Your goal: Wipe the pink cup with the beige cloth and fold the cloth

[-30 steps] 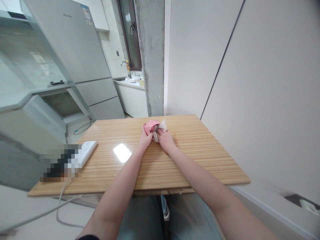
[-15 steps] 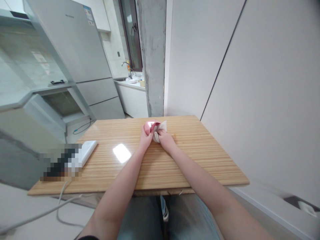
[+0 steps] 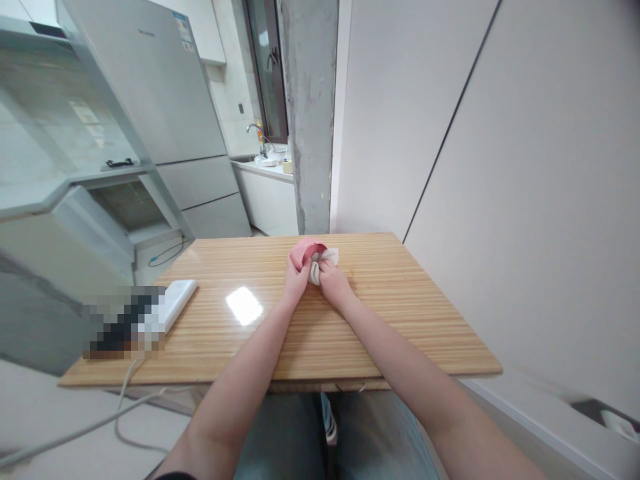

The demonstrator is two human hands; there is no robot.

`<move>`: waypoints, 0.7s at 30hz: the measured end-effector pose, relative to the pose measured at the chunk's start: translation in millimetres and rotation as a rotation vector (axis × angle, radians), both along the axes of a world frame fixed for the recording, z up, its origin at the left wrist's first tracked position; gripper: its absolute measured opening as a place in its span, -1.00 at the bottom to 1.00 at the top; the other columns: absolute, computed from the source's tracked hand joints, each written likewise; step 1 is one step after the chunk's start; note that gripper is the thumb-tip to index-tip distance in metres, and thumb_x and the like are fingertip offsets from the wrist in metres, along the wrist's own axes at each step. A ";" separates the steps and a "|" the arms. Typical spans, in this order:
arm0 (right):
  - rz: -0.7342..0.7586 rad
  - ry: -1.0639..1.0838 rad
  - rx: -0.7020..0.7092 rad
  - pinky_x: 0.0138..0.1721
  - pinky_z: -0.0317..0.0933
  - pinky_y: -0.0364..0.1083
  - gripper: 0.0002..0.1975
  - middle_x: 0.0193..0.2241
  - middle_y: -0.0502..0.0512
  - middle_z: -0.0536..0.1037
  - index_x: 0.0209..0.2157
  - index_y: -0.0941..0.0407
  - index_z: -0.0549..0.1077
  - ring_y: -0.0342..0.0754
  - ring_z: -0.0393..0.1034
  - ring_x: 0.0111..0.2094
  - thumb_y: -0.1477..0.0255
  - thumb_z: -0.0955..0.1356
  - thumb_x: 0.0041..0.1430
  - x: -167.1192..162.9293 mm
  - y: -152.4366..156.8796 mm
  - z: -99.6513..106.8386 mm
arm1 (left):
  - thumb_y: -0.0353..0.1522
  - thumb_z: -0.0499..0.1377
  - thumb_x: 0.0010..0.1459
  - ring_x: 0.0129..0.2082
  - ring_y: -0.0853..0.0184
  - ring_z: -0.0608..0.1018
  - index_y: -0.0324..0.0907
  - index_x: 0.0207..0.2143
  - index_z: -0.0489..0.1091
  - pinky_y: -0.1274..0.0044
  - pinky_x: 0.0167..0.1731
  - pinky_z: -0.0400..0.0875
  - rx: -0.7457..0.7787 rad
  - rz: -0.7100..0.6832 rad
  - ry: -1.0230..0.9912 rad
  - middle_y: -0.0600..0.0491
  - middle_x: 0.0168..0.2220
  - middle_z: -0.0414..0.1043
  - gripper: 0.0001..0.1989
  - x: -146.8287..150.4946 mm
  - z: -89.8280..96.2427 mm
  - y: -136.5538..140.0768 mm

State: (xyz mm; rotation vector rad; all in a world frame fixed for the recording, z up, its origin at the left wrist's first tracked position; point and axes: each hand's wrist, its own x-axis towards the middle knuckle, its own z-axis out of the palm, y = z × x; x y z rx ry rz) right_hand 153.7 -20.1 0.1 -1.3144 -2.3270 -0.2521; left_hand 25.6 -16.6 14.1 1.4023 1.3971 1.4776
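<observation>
A pink bowl, tipped on its side with its opening toward the right, is gripped by my left hand, thumb at the rim. Bunched in my right hand is a whitish cloth, pressed at the bowl's mouth. Part of the cloth sticks out past the fingers to the upper right. Both hands are close together over the far middle of the wooden table. The bowl's inside is mostly hidden by the cloth and fingers.
On the table's left lies a white power strip beside a blurred dark object. A cable hangs off the front left edge. Behind stand a fridge, a sink counter and a concrete pillar; a pale wall panel borders the right.
The bowl has turned slightly in my left hand, and the cloth has shifted a little at its mouth. Both hands keep their hold; the whole view has moved slightly.
</observation>
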 end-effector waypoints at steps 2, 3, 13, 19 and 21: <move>-0.003 -0.007 0.041 -0.09 0.18 -0.02 -0.71 -0.01 0.28 0.45 -0.03 0.19 0.43 0.04 0.24 0.02 0.55 0.19 0.30 0.3 0.7 0.0 | -0.21 0.17 0.14 -0.04 0.21 0.51 -0.23 0.02 0.24 0.39 -0.03 0.40 0.055 -0.049 0.094 -0.13 -0.04 0.45 -0.55 -9.3 5.0 1.5; -0.020 -0.009 0.055 -0.09 0.16 0.00 -0.70 0.01 0.28 0.44 -0.01 0.19 0.42 0.05 0.23 0.03 0.55 0.19 0.30 0.8 1.0 -0.4 | -0.20 0.18 0.14 -0.02 0.20 0.51 -0.21 0.03 0.25 0.39 -0.01 0.39 0.086 -0.073 0.140 -0.12 -0.03 0.45 -0.55 -12.6 6.7 1.8; 0.141 -0.037 0.014 -0.09 0.14 -0.04 -0.75 -0.03 0.19 0.47 -0.07 0.14 0.47 -0.02 0.24 0.05 0.46 0.23 0.31 5.9 5.0 -3.9 | -0.19 0.17 0.13 0.05 0.23 0.45 -0.18 0.10 0.21 0.39 0.07 0.32 0.066 -0.041 0.111 -0.12 0.06 0.39 -0.48 -24.1 -7.1 16.4; 0.106 -0.064 0.035 -0.07 0.14 0.01 -0.75 -0.11 0.22 0.51 -0.11 0.17 0.47 0.03 0.26 0.01 0.46 0.20 0.33 -5.0 -0.5 -2.9 | -0.20 0.25 0.04 0.03 0.21 0.46 -0.24 0.08 0.24 0.42 0.05 0.33 0.033 0.074 0.082 -0.16 0.04 0.38 -0.42 -24.8 -3.9 17.3; 0.060 -0.070 0.025 -0.08 0.15 0.03 -0.72 -0.14 0.23 0.52 -0.12 0.17 0.48 0.05 0.27 -0.01 0.45 0.18 0.34 -3.2 -1.2 -2.0 | -0.20 0.26 0.04 0.01 0.23 0.47 -0.23 0.13 0.17 0.44 0.01 0.36 0.001 0.043 0.022 -0.16 0.05 0.37 -0.36 -16.8 -4.7 14.6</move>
